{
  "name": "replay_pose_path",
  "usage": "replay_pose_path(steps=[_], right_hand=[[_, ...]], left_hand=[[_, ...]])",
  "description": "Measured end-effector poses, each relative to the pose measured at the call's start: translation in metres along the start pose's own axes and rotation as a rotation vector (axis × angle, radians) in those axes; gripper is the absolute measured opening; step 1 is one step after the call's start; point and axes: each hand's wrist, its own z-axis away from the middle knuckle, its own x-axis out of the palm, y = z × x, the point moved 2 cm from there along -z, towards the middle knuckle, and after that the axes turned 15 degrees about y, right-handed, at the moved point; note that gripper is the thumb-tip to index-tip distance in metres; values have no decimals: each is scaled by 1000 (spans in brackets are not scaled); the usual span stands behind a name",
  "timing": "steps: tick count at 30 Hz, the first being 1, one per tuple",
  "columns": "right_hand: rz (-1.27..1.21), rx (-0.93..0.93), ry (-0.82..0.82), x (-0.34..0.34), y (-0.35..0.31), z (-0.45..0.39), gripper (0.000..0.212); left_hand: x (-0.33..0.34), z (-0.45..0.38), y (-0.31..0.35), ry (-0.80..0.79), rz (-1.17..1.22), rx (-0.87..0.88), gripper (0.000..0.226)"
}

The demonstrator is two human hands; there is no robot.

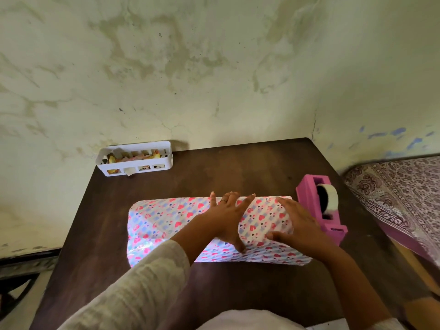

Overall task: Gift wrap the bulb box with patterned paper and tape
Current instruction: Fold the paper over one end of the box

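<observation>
**Wrapping station: contents as we find them**

Item 1. Dark wooden counter (238, 167), set into the corner of a stained, pale green wall (214, 67). It carries everything listed below.

Item 2. Bulb box, fully covered by patterned paper (164, 215); we see none of the box itself. The paper is white with pink hearts and pale blue stripes. The package lies lengthwise across the middle of the counter. A folded triangular flap shows on its left end, and a loose edge of paper spreads flat on the counter along the near side.

Item 3. Left hand (226, 215), in a pale knitted sleeve (142, 282). It lies palm-down on top of the package, fingers (212, 198) straight and spread, reaching over the far edge, thumb pointing toward us. A ring shows on one finger. It presses the paper and grips nothing.

Item 4. Right hand (297, 225), flat on the right part of the package, fingers straight, thumb laid across the paper toward the left hand. It too presses and holds nothing.

Item 5. Pink tape dispenser (331, 225), just beside the package's right end, loaded with a roll of clear tape (329, 198). Neither hand touches it.

Item 6. White slotted basket (135, 170) at the far left corner against the wall, holding scraps of coloured paper.

Item 7. Bed with a purple patterned cover (404, 194), to the right of the counter.
</observation>
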Motion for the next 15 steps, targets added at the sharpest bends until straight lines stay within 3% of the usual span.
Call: replay_pose_path(steps=[5, 9, 11, 13, 15], right_hand=[[-283, 44, 168, -31, -9, -7, 96], [-809, 8, 406, -70, -27, -10, 69], [-976, -73, 552, -87, -33, -12, 73], [-1016, -112, 594, -89, -35, -18, 70], [-975, -102, 535, -82, -36, -26, 64]], left_hand=[[-22, 7, -4, 126, 92, -16, 120], [-56, 16, -15, 440, 196, -43, 125], [-71, 24, -18, 599, 279, -39, 128], [-81, 32, -20, 720, 361, -30, 128], [-86, 40, -22, 840, 455, -29, 122]])
